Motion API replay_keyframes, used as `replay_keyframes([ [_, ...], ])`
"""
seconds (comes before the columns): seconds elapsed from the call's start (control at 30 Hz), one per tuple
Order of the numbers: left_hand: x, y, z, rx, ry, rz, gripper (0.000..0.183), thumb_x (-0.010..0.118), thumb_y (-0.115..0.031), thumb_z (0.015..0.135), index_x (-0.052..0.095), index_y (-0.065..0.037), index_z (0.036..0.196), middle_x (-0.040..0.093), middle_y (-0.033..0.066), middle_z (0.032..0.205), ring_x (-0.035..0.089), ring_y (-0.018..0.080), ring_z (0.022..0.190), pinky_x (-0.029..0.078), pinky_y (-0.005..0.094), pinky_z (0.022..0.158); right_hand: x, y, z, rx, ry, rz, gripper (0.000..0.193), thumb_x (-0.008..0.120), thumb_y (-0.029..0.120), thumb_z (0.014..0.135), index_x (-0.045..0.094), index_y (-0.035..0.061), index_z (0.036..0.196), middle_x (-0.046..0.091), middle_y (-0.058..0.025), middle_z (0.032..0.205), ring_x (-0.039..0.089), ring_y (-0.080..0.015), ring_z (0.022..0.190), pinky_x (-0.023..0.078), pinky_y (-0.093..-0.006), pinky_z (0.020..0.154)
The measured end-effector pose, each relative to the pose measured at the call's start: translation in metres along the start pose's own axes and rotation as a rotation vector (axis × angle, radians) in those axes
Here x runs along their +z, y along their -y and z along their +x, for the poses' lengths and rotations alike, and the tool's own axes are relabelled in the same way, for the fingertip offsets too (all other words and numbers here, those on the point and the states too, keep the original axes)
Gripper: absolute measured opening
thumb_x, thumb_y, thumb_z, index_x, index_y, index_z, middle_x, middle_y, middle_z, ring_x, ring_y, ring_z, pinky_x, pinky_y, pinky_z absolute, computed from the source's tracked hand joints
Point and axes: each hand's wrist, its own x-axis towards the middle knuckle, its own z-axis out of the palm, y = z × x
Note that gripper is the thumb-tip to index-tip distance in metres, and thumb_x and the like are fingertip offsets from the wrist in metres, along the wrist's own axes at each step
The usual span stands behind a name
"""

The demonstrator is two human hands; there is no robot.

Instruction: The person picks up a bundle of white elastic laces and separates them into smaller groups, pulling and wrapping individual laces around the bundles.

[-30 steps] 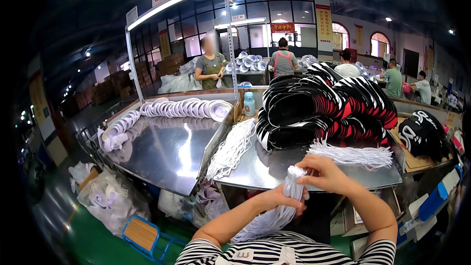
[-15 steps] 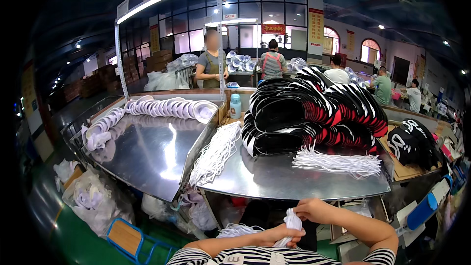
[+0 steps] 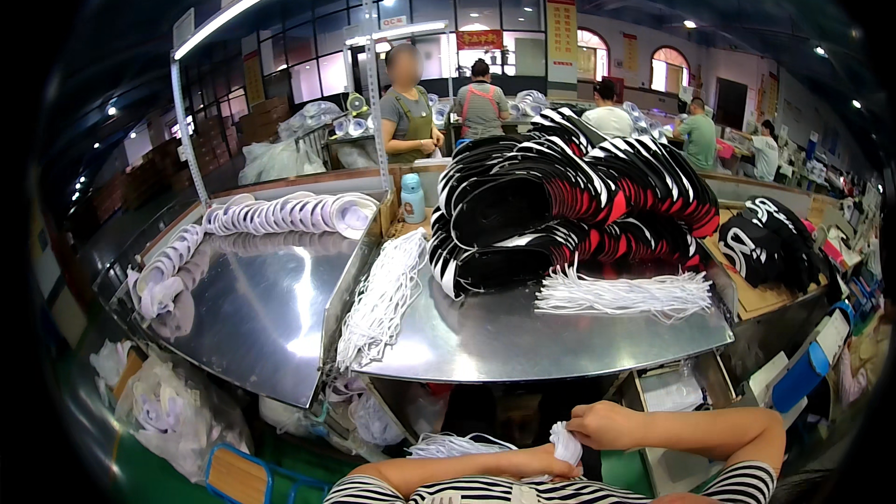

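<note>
Low in front of my body, my left hand (image 3: 551, 460) is closed around a folded bundle of white shoelaces (image 3: 566, 445). Bent over from the right, my right hand (image 3: 599, 426) has its fingertips pinched together at the top of that bundle; any single lace strand between them is too small to make out. Below the table edge, more loose white laces (image 3: 457, 446) lie beside my left forearm. On the metal table (image 3: 467, 350) rest two further heaps of laces, one long pile (image 3: 383, 299) at the left and another (image 3: 623, 294) at the right.
Stacked black, white and red shoe uppers (image 3: 569, 201) fill the table's back. A blue bottle (image 3: 412, 198) stands behind the left laces. White curved pieces (image 3: 289, 215) line the left metal table (image 3: 252, 308). A blue-framed stool (image 3: 239, 474) is lower left. Several people work farther back.
The view has shifted, so the tables sit farther left. My right hand stays at the bundle's top, while the bundle is turned and shows less below my left hand.
</note>
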Motion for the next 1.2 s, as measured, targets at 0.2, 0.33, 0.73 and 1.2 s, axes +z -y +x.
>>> replay_keyframes([
  [0.2,-0.001,-0.009,0.002,0.004,0.084,0.165,0.026,0.060,-0.027,0.089,0.053,-0.005,0.099,0.051,0.0017,0.091,0.048,0.0123,0.086,0.040,0.0277,0.079,-0.004,-0.006,-0.013,0.019,0.001,0.185,0.017,0.064,0.010,0.078,0.066,0.0002,0.091,0.062,-0.0144,0.083,0.063,-0.0326,0.072,0.052,-0.0388,0.066],
  [0.33,0.003,-0.024,0.002,0.000,0.122,0.230,0.022,0.059,-0.022,0.086,0.056,-0.004,0.098,0.054,0.0026,0.088,0.050,0.0135,0.087,0.042,0.0292,0.081,-0.011,-0.002,-0.013,0.004,0.092,0.170,0.011,0.063,0.010,0.075,0.065,0.0001,0.078,0.064,-0.0144,0.076,0.063,-0.0332,0.071,0.051,-0.0396,0.066],
  [0.73,-0.014,-0.009,0.010,-0.085,0.163,0.208,0.025,0.064,-0.018,0.086,0.061,-0.003,0.105,0.063,0.0040,0.097,0.058,0.0131,0.094,0.046,0.0307,0.088,0.022,-0.028,-0.019,0.289,-0.115,0.528,0.016,0.059,0.012,0.080,0.063,0.0020,0.068,0.063,-0.0112,0.057,0.065,-0.0197,0.051,0.051,-0.0318,0.049],
  [1.2,-0.017,-0.051,0.014,-0.358,-0.183,-0.334,0.030,0.070,-0.011,0.078,0.057,0.001,0.102,0.058,0.0063,0.070,0.056,0.0140,0.062,0.049,0.0291,0.070,0.033,-0.140,-0.179,1.144,-0.451,0.180,0.011,0.057,0.011,0.079,0.063,0.0018,0.077,0.064,-0.0153,0.073,0.066,-0.0262,0.065,0.050,-0.0357,0.060],
])
